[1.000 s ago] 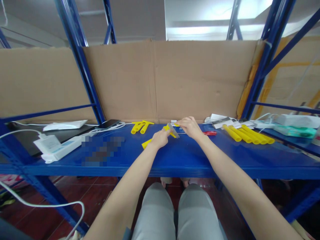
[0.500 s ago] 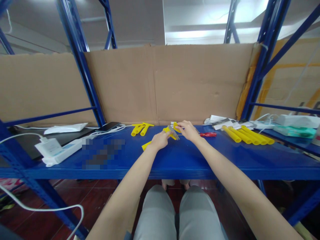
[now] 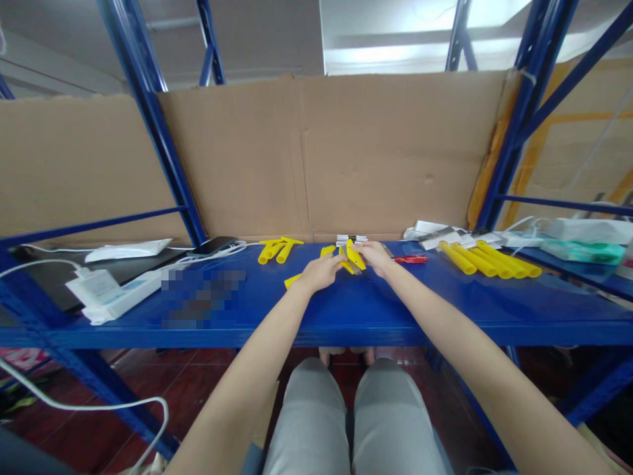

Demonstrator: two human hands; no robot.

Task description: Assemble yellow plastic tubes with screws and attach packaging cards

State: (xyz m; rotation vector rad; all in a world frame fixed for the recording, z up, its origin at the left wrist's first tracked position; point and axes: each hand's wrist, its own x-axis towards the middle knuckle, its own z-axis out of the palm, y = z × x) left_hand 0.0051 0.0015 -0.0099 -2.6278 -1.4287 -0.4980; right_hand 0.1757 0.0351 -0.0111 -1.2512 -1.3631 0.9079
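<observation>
My left hand (image 3: pixel 320 272) is closed around a yellow scraper (image 3: pixel 291 282), whose tube handle sticks out below the palm. At its head a strip of metal blade shows between yellow parts. Pinched in the fingers of my right hand (image 3: pixel 376 258) is a flat yellow head plate (image 3: pixel 355 256), tilted against the scraper head. Whether it touches the blade I cannot tell. Just right of my right hand lies a screwdriver (image 3: pixel 411 259) with a red handle. Behind both hands is a small stack of white and black pieces (image 3: pixel 352 239).
Several yellow tubes (image 3: pixel 487 260) lie at the right of the blue shelf (image 3: pixel 267 310), before white packets (image 3: pixel 435 234). Yellow T-shaped scrapers (image 3: pixel 281 250) lie at the left back. A white power strip (image 3: pixel 123 297) with cables is further left. Cardboard (image 3: pixel 237 158) walls the back.
My right hand has brought the yellow head plate over the blade at the scraper head, and the plate is now raised and tilted. The scraper has turned slightly in my left hand.
</observation>
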